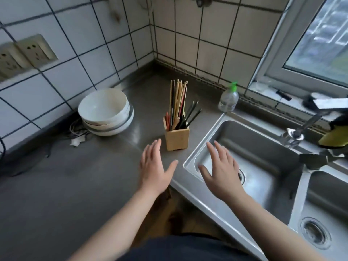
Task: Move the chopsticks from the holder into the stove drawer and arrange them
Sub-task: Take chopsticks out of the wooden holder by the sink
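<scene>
The chopsticks (178, 104) stood bunched upright in the wooden holder (177, 137) on the steel counter (75, 176), just left of the sink (250, 147). The left hand (154, 168) hovered palm down just short of the holder, fingers (153, 149) extended and close together, thumb splayed, holding nothing. The right hand (220, 170) hung over the sink rim, fingers spread, empty. Stacked white bowls (106, 112) sat further left.

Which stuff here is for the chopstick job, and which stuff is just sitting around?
For the job:
chopsticks
wooden holder
left hand, open and empty
right hand, open and empty

Just sitting around:
stacked white bowls
soap bottle
sink
tap
wall sockets
</scene>
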Tool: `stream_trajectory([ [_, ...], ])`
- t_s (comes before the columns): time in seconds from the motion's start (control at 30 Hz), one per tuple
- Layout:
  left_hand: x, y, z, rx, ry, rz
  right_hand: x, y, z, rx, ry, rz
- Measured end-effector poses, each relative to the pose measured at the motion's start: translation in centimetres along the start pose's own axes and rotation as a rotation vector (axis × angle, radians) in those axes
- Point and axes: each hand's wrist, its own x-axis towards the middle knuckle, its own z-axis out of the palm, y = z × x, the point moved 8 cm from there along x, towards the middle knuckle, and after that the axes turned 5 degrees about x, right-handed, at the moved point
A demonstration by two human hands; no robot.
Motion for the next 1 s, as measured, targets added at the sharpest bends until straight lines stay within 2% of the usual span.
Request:
stream_trajectory([
  [0.3, 11.6, 2.1, -1.1, -0.144, 0.021, 0.096, 9.2, -3.3, -0.9, 0.328, 0.112, 0.155],
  [0.4, 14.2, 2.3, -0.8, -0.22, 0.005, 0.072, 11.2, -3.5, -0.2, 0.48, 0.12, 0.236],
  [0.47, 16.1, 1.7, -0.2, -0.276, -0.035, 0.015, 12.4, -3.3, 0.4, 0.589, 0.103, 0.306],
  [0.63, 20.4, 1.1, 2.0, -0.606, -0.264, -0.088, 15.5, -3.2, 1.6, 0.875, 0.1, 0.458],
  [0.77, 21.2, 1.7, 1.9, -0.609, -0.344, -0.074, 16.9, -4.0, 1.4, 1.057, 0.099, 0.479],
  [0.87, 21.2, 1.7, 2.6, -0.623, -0.393, -0.123, 18.4, -4.5, 1.0, 1.074, 0.122, 0.47],
  [1.0, 21.0, 1.1, 2.9, -0.649, -0.333, -0.178, 19.4, -5.0, 0.4, 1.109, 0.188, 0.441],
])
